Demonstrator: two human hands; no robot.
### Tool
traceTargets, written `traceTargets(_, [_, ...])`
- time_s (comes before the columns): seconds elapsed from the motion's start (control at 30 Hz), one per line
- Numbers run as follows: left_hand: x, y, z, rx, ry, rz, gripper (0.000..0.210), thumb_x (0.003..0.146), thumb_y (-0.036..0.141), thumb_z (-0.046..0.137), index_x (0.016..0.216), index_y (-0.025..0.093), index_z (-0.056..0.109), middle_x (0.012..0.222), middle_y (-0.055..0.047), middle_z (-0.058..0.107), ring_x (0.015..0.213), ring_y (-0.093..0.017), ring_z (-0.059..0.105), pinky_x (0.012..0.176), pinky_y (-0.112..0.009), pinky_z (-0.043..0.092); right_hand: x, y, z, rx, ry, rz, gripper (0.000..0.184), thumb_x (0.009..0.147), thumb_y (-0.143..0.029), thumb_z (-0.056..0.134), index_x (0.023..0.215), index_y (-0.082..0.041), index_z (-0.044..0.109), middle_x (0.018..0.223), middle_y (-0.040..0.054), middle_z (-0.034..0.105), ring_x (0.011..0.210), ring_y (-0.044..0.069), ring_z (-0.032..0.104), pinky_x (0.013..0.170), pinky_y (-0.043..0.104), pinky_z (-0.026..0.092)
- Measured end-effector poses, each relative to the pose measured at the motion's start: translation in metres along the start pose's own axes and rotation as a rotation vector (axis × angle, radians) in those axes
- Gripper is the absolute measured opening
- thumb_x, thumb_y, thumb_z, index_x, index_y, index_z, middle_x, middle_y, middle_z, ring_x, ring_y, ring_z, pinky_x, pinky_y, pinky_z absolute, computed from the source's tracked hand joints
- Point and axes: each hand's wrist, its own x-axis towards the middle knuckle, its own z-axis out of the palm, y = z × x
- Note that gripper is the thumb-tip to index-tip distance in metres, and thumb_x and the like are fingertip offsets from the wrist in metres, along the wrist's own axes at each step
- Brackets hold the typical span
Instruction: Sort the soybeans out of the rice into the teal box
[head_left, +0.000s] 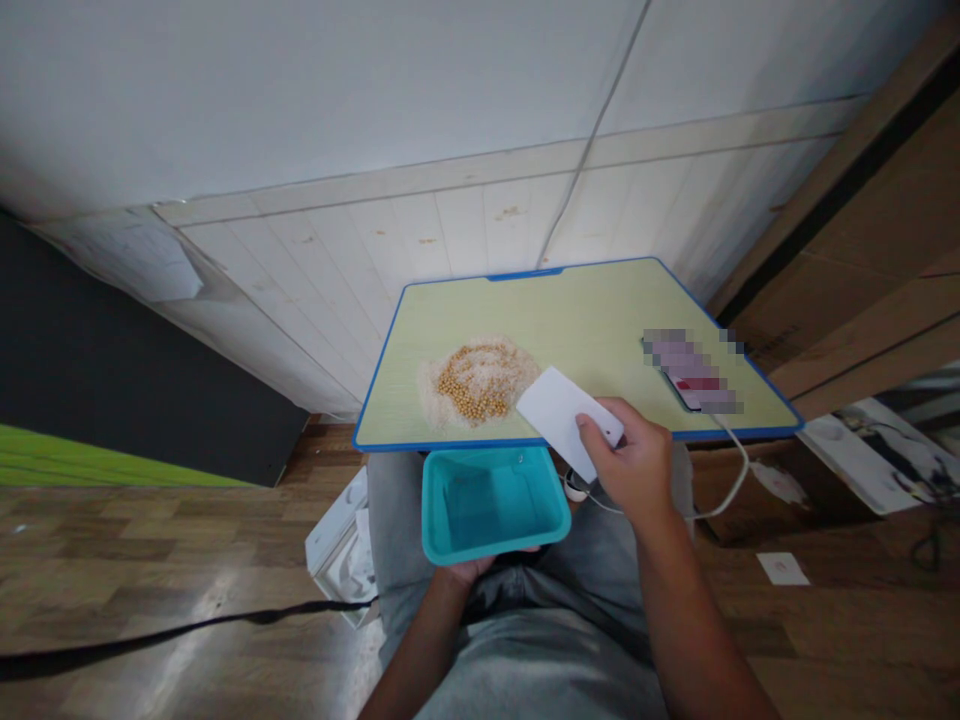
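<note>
A mixed heap of pale rice-like grains and round yellow beans (484,385) lies on the left half of a small table (585,310) with a blue rim. My right hand (634,455) grips a flat white rectangular card (562,415), thumb on top, its far corner reaching the heap's right side. Just below the table's near edge, a teal plastic tub (495,545) hangs over my lap, its inside showing no contents. Under the tub is my left hand (472,570), holding it from below; most of its fingers are hidden.
A phone (690,375), partly pixelated, lies at the table's right with a white cable (739,480) running off the near edge. Behind the table stands a white panelled wall (465,230). Cardboard boxes (885,230) rise on the right, and an open white box (341,545) sits on the floor at left.
</note>
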Motion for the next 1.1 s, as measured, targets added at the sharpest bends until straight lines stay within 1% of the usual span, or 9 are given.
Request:
traceTargets(0.07, [-0.001, 0.001, 0.004, 0.01, -0.009, 0.0, 0.085, 0.091, 0.078, 0.089, 0.168, 0.043, 0.083, 0.18, -0.013, 0.084, 0.183, -0.062, 0.058, 0.145, -0.098, 0.042, -0.003, -0.005, 0.005, 0.027, -0.03, -0.005, 0.027, 0.104, -0.049, 0.079, 0.1, -0.026, 0.091, 0.071, 0.0012, 0.08, 0.058, 0.022, 0.067, 0.06, 0.031, 0.056])
traceTargets(0.17, [-0.002, 0.002, 0.011, 0.047, 0.01, 0.007, 0.087, 0.093, 0.077, 0.086, 0.172, 0.042, 0.081, 0.182, -0.013, 0.082, 0.185, -0.061, 0.057, 0.144, -0.099, 0.044, -0.008, -0.014, 0.013, 0.064, -0.071, -0.032, 0.024, 0.105, -0.046, 0.077, 0.099, -0.027, 0.09, 0.072, 0.0005, 0.08, 0.056, 0.021, 0.066, 0.061, 0.031, 0.057])
traceTargets(0.3, [-0.004, 0.003, 0.015, 0.091, 0.014, 0.002, 0.085, 0.093, 0.082, 0.083, 0.167, 0.04, 0.084, 0.18, -0.011, 0.083, 0.186, -0.063, 0.053, 0.146, -0.097, 0.044, -0.013, -0.023, 0.024, 0.092, -0.118, -0.067, 0.023, 0.107, -0.042, 0.074, 0.1, -0.027, 0.09, 0.073, 0.0005, 0.081, 0.054, 0.02, 0.065, 0.061, 0.031, 0.056])
traceTargets(0.4, [-0.004, 0.003, 0.014, 0.062, 0.012, 0.013, 0.083, 0.092, 0.081, 0.086, 0.165, 0.042, 0.085, 0.178, -0.011, 0.084, 0.184, -0.062, 0.055, 0.145, -0.099, 0.043, -0.015, -0.025, 0.029, 0.079, -0.131, -0.078, 0.023, 0.106, -0.041, 0.073, 0.101, -0.026, 0.089, 0.073, 0.0006, 0.081, 0.052, 0.02, 0.062, 0.061, 0.031, 0.056])
traceTargets(0.57, [-0.002, 0.002, 0.012, 0.068, -0.004, -0.007, 0.079, 0.098, 0.082, 0.079, 0.165, 0.041, 0.086, 0.175, -0.012, 0.086, 0.185, -0.061, 0.055, 0.146, -0.098, 0.042, -0.014, -0.02, 0.028, 0.028, -0.077, -0.042, 0.021, 0.104, -0.042, 0.073, 0.1, -0.027, 0.087, 0.073, 0.0017, 0.082, 0.056, 0.022, 0.067, 0.062, 0.031, 0.055])
traceTargets(0.77, [0.002, -0.002, 0.006, 0.067, -0.001, -0.011, 0.082, 0.093, 0.094, 0.083, 0.154, 0.04, 0.09, 0.18, -0.011, 0.084, 0.184, -0.06, 0.057, 0.147, -0.095, 0.046, -0.008, -0.009, 0.017, -0.033, 0.033, -0.01, 0.021, 0.101, -0.045, 0.075, 0.101, -0.028, 0.088, 0.07, 0.0013, 0.08, 0.055, 0.024, 0.067, 0.059, 0.033, 0.053])
traceTargets(0.87, [0.001, -0.002, 0.004, 0.063, -0.024, -0.003, 0.079, 0.092, 0.094, 0.085, 0.15, 0.041, 0.092, 0.176, -0.011, 0.086, 0.183, -0.061, 0.058, 0.144, -0.097, 0.046, -0.008, -0.009, 0.014, -0.044, 0.049, 0.001, 0.022, 0.102, -0.046, 0.075, 0.101, -0.029, 0.088, 0.068, 0.0009, 0.078, 0.054, 0.023, 0.065, 0.058, 0.033, 0.052])
traceTargets(1.0, [0.002, -0.001, 0.01, 0.058, -0.059, 0.005, 0.076, 0.099, 0.083, 0.081, 0.162, 0.041, 0.089, 0.171, -0.013, 0.089, 0.184, -0.062, 0.057, 0.143, -0.1, 0.044, -0.011, -0.014, 0.018, -0.03, 0.0, -0.015, 0.023, 0.103, -0.046, 0.073, 0.101, -0.028, 0.088, 0.071, 0.0005, 0.078, 0.058, 0.023, 0.067, 0.06, 0.032, 0.054])
traceTargets(1.1, [0.003, -0.001, 0.012, 0.056, -0.038, 0.004, 0.082, 0.099, 0.075, 0.081, 0.174, 0.041, 0.082, 0.177, -0.014, 0.085, 0.183, -0.061, 0.059, 0.143, -0.099, 0.044, -0.012, -0.017, 0.022, -0.007, -0.048, -0.03, 0.023, 0.104, -0.045, 0.073, 0.1, -0.028, 0.087, 0.071, 0.0004, 0.078, 0.057, 0.022, 0.066, 0.061, 0.032, 0.054])
